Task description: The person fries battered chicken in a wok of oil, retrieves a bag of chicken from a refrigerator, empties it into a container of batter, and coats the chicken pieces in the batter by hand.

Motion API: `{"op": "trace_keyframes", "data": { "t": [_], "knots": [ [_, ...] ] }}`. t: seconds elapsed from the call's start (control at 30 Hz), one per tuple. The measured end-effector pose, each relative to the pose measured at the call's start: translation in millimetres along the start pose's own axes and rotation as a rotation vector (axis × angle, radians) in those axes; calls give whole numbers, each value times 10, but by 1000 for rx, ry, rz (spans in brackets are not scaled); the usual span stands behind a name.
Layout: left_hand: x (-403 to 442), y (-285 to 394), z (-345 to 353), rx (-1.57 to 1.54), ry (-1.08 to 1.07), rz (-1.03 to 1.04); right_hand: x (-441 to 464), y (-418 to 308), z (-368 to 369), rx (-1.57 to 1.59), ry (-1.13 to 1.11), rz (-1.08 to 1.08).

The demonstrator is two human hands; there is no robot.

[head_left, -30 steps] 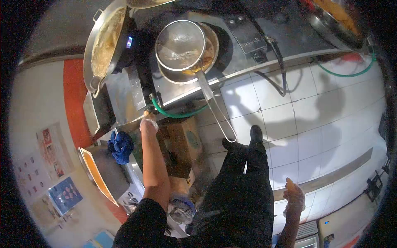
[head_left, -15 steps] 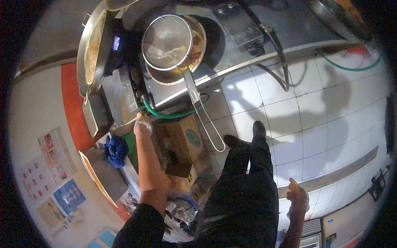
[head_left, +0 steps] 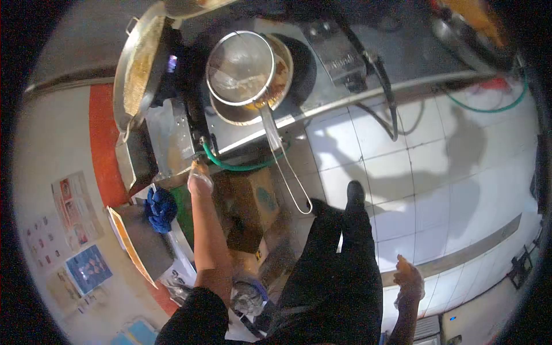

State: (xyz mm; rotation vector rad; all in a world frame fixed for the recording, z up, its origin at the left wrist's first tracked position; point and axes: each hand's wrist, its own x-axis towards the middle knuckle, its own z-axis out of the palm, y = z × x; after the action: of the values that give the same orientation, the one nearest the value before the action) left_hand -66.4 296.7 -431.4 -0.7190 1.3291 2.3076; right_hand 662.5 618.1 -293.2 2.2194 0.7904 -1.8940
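My left hand (head_left: 200,177), in a clear plastic glove, reaches to the front edge of the stove (head_left: 241,135), beside the green hose (head_left: 233,167). Its fingers look closed at a small dark part there, which I cannot make out. Over a pan (head_left: 283,72) on the stove rests a round mesh strainer (head_left: 238,68), its long wire handle (head_left: 287,175) jutting past the edge. My right hand (head_left: 408,282), also gloved, hangs low at my right side above the tiled floor. Its fingers are loosely apart, with nothing visible in them.
A large wide pan (head_left: 138,75) stands at the left of the stove, and another pan (head_left: 471,40) at the far right. Below the front edge are a cardboard box (head_left: 261,201) and a blue cloth (head_left: 161,208). Dark hoses (head_left: 391,103) hang over the edge.
The view has shifted slightly, so the stove and pans sit a little lower and further right. My left hand stays at the stove edge; my right hand hangs much as before.
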Motion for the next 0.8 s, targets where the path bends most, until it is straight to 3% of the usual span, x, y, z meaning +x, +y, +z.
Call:
{"op": "trace_keyframes", "data": {
  "t": [0.03, 0.1, 0.2, 0.27, 0.3, 0.37, 0.43, 0.47, 0.53, 0.7, 0.8],
  "knots": [
    [-310, -82, 206, 100, -66, 29, -248, -432, 198, -157, 116, 149],
    [-992, -131, 540, 293, -194, 97, -364, -320, 117, -21, -19, -160],
    [-675, -179, 276, 181, 179, 91, -566, -446, 149, 111, -83, -256],
    [-713, -261, 19, 312, 34, 204, -795, -603, 212, -1, -130, -427],
    [-934, -235, 88, 263, 93, 194, -1014, -820, 337, -186, -45, -398],
    [-1605, -88, 663, 39, 308, 110, -1113, -883, 387, -193, -160, -606],
    [-1988, 62, 687, -54, 125, 173, -1318, -994, 539, -303, -167, -794],
    [-2198, 114, 676, -190, -6, 165, -1220, -1072, 587, -292, -200, -574],
    [-2853, 358, 888, -334, -270, 149, -1366, -1227, 780, -349, -327, -699],
    [-4182, 720, 657, -458, -301, 108, -1736, -1531, 1569, -753, -626, -1015],
    [-5025, 857, 456, -530, -357, 193, -2179, -1420, 2154, -554, -1009, -814]
  ]
}}
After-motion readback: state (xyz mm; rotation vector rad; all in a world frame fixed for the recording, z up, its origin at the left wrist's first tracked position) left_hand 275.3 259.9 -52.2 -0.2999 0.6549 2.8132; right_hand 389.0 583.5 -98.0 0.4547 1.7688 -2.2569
